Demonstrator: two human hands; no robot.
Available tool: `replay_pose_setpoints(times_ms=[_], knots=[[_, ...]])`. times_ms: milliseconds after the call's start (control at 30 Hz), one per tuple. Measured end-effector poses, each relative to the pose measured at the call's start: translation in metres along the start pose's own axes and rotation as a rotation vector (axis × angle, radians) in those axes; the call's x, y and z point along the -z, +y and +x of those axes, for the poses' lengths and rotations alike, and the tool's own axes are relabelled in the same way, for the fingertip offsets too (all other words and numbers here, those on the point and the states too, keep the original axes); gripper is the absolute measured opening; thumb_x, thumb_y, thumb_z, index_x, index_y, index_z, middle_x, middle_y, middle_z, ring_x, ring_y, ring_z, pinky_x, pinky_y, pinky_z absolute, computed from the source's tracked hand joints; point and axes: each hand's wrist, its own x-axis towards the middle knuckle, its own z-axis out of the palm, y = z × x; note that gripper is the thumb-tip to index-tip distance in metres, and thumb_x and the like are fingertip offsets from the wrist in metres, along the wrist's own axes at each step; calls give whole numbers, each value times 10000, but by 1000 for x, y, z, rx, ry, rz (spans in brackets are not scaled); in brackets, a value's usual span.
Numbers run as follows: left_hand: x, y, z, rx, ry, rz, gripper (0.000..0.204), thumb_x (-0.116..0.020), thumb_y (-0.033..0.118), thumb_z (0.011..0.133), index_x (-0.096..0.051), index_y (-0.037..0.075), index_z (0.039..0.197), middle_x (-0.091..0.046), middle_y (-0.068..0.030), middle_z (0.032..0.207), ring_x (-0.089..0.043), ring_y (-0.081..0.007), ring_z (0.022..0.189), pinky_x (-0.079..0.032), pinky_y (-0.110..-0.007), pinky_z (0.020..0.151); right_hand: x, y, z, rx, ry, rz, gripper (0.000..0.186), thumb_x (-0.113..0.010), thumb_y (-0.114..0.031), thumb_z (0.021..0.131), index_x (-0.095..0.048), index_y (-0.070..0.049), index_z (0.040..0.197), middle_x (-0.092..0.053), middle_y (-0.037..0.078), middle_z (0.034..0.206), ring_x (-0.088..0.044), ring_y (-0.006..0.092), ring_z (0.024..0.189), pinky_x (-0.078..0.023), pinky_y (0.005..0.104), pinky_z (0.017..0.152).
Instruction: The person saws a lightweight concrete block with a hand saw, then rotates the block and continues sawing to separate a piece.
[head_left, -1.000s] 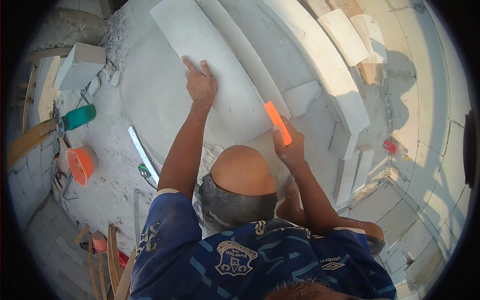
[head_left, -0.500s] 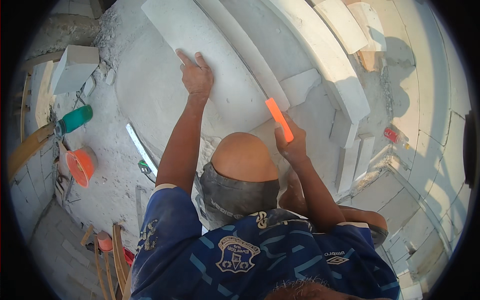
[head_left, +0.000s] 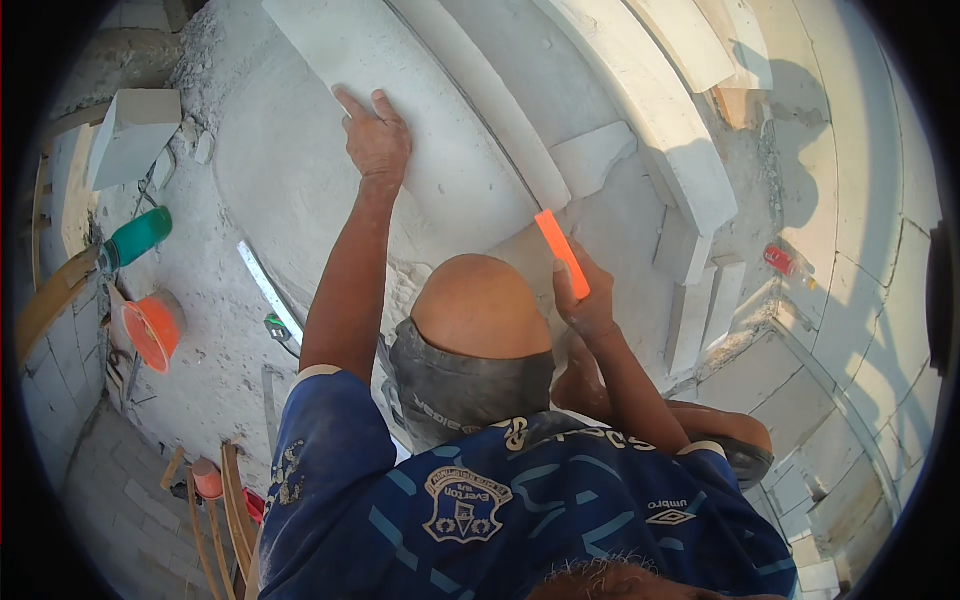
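on pale block [head_left: 440, 130], left hand [head_left: 378, 140] splayed flat, likely for steadiness; right hand [head_left: 588, 295] wraps orange-handled tool [head_left: 560, 250], aligned with slit [head_left: 490, 132].

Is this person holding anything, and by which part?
The right hand grips an orange-handled tool, apparently a saw, by its handle. The left hand only rests on the pale block.
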Motion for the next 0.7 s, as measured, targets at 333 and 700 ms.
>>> replay_pose_setpoints(times_ms=[333,700], knots=[[3,2,-1,2,-26,-4,793,-394,487,1097,-97,20,1665,-571,-392,1287,-654,-534,1087,-540,-549,980,-42,-20,81,-179,-107,-19,331,-670,-206,976,-710,19,1215,-721,216,789,-718,264,653,-562,350,651],[9,7,0,69,-55,-13,801,-395,480,1097,-71,24,1670,-573,-371,1293,-655,-527,1083,-545,-544,981,-60,-14,108,-213,-105,59,373,-664,-231,975,-698,22,1247,-686,223,771,-688,276,649,-538,374,653]])
